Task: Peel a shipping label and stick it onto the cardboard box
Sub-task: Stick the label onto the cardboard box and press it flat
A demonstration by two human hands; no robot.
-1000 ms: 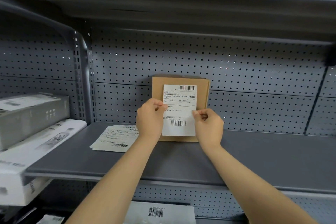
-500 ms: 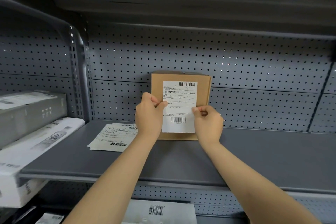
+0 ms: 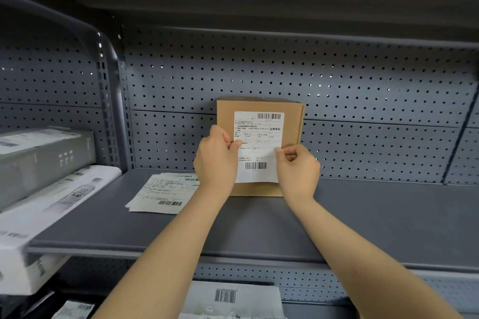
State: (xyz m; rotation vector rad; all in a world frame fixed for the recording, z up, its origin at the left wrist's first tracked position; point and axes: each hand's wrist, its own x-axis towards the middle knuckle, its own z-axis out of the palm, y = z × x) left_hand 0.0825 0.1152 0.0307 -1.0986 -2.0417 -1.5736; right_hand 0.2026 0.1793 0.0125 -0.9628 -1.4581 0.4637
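Observation:
A brown cardboard box (image 3: 292, 122) stands upright on the grey shelf (image 3: 363, 217), against the perforated back panel. A white shipping label (image 3: 256, 147) with two barcodes lies against the box's front face, its upper part flat on the cardboard and its lower edge hanging near the box's bottom. My left hand (image 3: 216, 160) pinches the label's left edge at mid height. My right hand (image 3: 298, 168) pinches its right edge at about the same height.
A stack of loose label sheets (image 3: 163, 193) lies on the shelf left of the box. A grey box (image 3: 44, 158) and a white product box (image 3: 39, 217) sit at the far left. Another labelled white package (image 3: 233, 298) lies on the level below.
The label has shifted slightly upward on the box front, with its top now lying flat against the cardboard. Both hands kept their pinch on the side edges.

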